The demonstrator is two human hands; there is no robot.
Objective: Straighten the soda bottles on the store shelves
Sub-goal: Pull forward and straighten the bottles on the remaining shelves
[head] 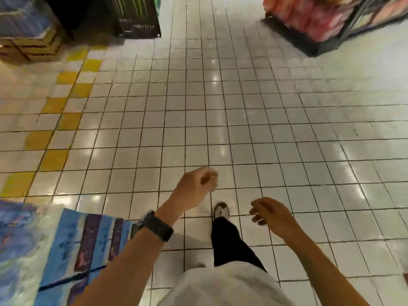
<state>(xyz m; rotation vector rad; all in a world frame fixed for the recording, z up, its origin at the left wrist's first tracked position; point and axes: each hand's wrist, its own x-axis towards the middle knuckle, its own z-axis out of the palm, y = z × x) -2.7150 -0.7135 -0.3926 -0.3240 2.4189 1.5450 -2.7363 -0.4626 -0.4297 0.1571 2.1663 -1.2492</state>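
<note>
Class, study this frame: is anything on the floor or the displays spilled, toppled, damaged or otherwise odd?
Nothing stands out. The tiled floor shows only light reflections, no spill. The black display, pink packs and blue packs look orderly, though blur hides detail. The left hand and right hand hold nothing.

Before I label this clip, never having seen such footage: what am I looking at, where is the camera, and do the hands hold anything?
There is no machine: one wide camera on a person's head looks forward and down. The left hand, a watch on its wrist, and the right hand are loosely curled and hold nothing. Below are a tiled floor and one shoe. Blurred blue packs stand lower left; a black display and pink packs on a rack stand farther off. No soda bottle shows clearly.
</note>
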